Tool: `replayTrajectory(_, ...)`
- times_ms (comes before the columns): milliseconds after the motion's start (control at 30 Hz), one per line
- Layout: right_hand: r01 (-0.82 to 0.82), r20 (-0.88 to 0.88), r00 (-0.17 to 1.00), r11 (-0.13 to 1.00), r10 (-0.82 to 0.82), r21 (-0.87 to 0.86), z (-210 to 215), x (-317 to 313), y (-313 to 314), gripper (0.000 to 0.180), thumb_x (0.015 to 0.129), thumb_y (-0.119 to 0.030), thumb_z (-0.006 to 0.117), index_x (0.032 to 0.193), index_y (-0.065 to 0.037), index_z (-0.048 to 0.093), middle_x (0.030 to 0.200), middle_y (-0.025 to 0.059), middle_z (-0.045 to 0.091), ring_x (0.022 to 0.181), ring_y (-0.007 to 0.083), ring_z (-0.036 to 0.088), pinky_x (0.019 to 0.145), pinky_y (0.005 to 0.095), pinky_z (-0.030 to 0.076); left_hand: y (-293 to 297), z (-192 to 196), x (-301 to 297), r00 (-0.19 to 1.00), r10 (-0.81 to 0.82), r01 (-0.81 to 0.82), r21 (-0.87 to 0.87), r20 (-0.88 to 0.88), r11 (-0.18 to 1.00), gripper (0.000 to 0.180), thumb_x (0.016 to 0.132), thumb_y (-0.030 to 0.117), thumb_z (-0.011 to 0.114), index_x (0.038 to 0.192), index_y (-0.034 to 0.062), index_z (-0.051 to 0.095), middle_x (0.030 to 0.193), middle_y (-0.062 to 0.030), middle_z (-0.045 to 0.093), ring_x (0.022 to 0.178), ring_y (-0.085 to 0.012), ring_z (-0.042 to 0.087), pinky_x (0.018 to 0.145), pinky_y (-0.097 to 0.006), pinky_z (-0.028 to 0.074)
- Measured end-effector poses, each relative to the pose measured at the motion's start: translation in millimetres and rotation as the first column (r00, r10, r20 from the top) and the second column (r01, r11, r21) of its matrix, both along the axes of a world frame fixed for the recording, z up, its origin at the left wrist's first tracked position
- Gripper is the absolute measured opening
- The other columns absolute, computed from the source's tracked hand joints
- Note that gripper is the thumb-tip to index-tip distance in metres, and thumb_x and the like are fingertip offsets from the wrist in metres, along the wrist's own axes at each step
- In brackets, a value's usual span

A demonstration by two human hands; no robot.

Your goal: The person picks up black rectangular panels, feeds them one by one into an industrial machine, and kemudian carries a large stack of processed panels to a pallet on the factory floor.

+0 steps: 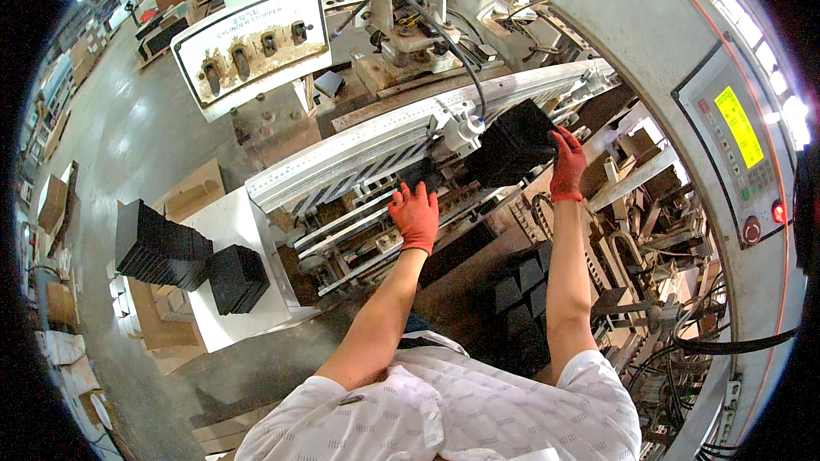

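- Right hand [567, 162], in a red glove, sits at about 2 o'clock from picture centre; its fingers grasp the right edge of a stack of black sheets [512, 147]
- The stack of black sheets stands tilted in the machine's feed area, just below the long white rail [376, 141] and touching the white bracket [457, 124] at its 9 o'clock side
- Left hand [416, 215], also in a red glove, sits just right of picture centre; its fingers are spread and released, resting on the metal guide bars [350, 230] of the machine
- The two hands are well apart, the left at 8 o'clock from the right
- A white tabletop [226, 222] at 9 o'clock carries two more piles of black sheets [162, 248], a larger one and a smaller one just beside it
- Further black pieces [521, 286] lie low in the machine between the two forearms
- A control panel [739, 141] with a yellow screen and a red button is mounted at 3 o'clock
- A white plate with levers [252, 43] stands at 11 o'clock
- A black cable [427, 17] runs from 12 o'clock down to the bracket
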State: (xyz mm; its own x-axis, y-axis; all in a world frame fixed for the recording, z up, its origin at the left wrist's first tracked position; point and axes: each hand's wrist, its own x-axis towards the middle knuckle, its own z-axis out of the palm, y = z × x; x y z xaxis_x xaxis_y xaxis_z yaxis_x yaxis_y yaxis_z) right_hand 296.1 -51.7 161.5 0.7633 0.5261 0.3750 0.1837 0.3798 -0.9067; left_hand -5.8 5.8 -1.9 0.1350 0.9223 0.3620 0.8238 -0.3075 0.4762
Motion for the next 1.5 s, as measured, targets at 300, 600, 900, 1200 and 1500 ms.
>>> replayTrajectory(300, 0.018, 0.148, 0.989, 0.977, 0.014, -0.213, -29.3, 29.6, 1.9, 0.026, 0.098, -0.015, 0.078, 0.116, 0.004, 0.079, 0.109, 0.0049, 0.077, 0.100, 0.0124, 0.067, 0.094, 0.0287, 0.052, -2.5, 2.7, 0.1, 0.999, -0.013, 0.014, 0.019, -0.036, 1.000, 0.045, 0.097, 0.048, 0.069, 0.130, 0.0173, 0.071, 0.140, -0.0239, 0.068, 0.128, -0.0445, 0.060, 0.101, -0.060, 0.047)
replayTrajectory(600, 0.465, 0.464, 0.736, 0.866, -0.494, 0.184, -32.6, -118.2, 2.3, 0.019, 0.103, -0.013, 0.071, 0.118, -0.001, 0.070, 0.114, 0.0114, 0.070, 0.103, 0.0260, 0.063, 0.095, 0.0405, 0.052, 4.2, 2.7, -19.0, 0.997, -0.041, 0.034, 0.115, 0.058, 0.993, 0.038, 0.090, 0.038, 0.074, 0.120, 0.0145, 0.072, 0.126, -0.0197, 0.068, 0.113, -0.0408, 0.062, 0.093, -0.055, 0.049)
replayTrajectory(900, 0.255, 0.763, 0.554, 0.805, 0.333, -0.536, -167.7, -231.0, 43.4, 0.067, 0.079, -0.026, 0.085, 0.141, -0.017, 0.062, 0.143, 0.0225, 0.057, 0.131, 0.0444, 0.051, 0.112, 0.0559, 0.042, -56.5, 66.5, -221.3, 0.985, -0.065, 0.053, 0.080, 0.158, 0.995, 0.037, 0.091, 0.034, 0.076, 0.121, 0.0142, 0.071, 0.130, -0.0130, 0.071, 0.119, -0.0387, 0.063, 0.102, -0.054, 0.048)
replayTrajectory(1200, 0.554, 0.841, 0.364, 0.632, 0.400, -0.541, -177.5, -230.7, 55.5, 0.062, 0.090, -0.038, 0.077, 0.148, -0.021, 0.059, 0.149, 0.0105, 0.061, 0.136, 0.0363, 0.054, 0.108, 0.0572, 0.046, -78.8, 93.9, -415.1, 0.810, 0.585, -0.583, -0.038, 0.046, 0.811, 0.059, 0.064, 0.051, 0.085, 0.104, 0.0133, 0.066, 0.123, -0.0192, 0.062, 0.126, -0.0425, 0.053, 0.098, -0.053, 0.040)
replayTrajectory(1500, 0.671, 0.894, 0.270, 0.596, 0.357, -0.441, -235.3, -187.8, 102.3, 0.058, 0.103, -0.047, 0.071, 0.155, -0.034, 0.049, 0.156, 0.0120, 0.045, 0.128, 0.0441, 0.051, 0.090, 0.0627, 0.055, -68.7, 81.0, -407.2, 0.722, 0.682, -0.681, -0.055, 0.113, 0.730, 0.064, 0.066, 0.044, 0.082, 0.115, 0.0094, 0.060, 0.133, -0.0236, 0.056, 0.128, -0.0439, 0.053, 0.109, -0.058, 0.036)
